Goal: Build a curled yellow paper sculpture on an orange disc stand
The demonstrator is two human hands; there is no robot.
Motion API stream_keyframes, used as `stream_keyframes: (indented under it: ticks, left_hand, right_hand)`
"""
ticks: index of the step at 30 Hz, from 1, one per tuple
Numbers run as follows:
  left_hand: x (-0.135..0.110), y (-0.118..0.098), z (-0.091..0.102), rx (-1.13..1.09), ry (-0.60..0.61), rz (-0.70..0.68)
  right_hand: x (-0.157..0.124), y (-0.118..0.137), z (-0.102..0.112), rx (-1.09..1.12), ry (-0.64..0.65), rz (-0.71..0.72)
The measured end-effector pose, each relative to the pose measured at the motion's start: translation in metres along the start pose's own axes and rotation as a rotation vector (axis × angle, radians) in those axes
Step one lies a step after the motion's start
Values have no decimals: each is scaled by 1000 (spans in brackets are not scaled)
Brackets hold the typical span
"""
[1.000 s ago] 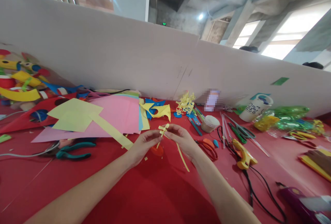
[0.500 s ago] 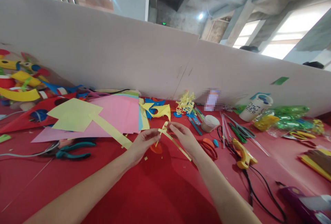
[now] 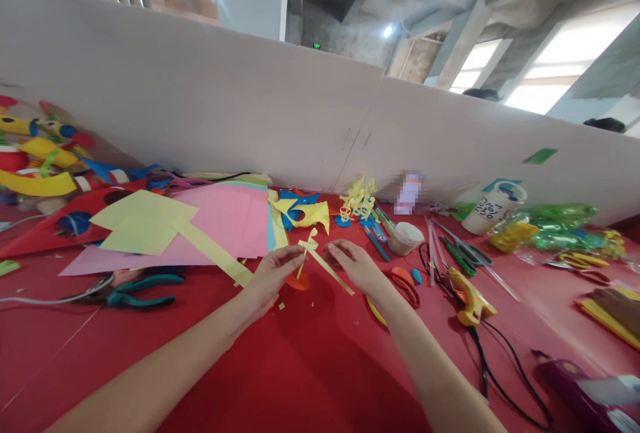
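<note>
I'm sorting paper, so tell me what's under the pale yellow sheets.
Pink sheets stick out beneath the pale yellow sheets; anything else they cover can't be seen.

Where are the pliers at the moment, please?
In the head view, the pliers lie on the table left of the left hand, in front of the pink paper.

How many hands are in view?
3: the left hand holding yellow strips, the right hand beside it, and another person's hand at the far right edge.
</note>
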State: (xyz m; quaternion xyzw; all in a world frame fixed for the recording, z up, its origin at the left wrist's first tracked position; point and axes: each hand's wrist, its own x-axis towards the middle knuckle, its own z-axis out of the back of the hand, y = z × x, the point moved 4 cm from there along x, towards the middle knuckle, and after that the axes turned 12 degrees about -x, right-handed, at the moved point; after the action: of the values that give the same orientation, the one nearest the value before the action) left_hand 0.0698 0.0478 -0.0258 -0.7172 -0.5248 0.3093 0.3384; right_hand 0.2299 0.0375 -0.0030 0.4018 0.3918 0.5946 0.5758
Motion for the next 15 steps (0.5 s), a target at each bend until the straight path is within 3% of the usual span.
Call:
stream_keyframes:
  ticks: [3,6,10,15]
  left_hand:
    - [1,-1,2,-3,-25,5]
    - [2,-2,4,26,-41,-17]
    - [3,-1,6,32,-34,-18]
    - [3,1,7,47,6,-41]
  right_hand:
    - [-2,2,-1,24,57,-16]
    - [-6,13,3,21,75,73]
    - [-17,31,9,-219,172,243]
    - [-29,42,12,-446,253,328]
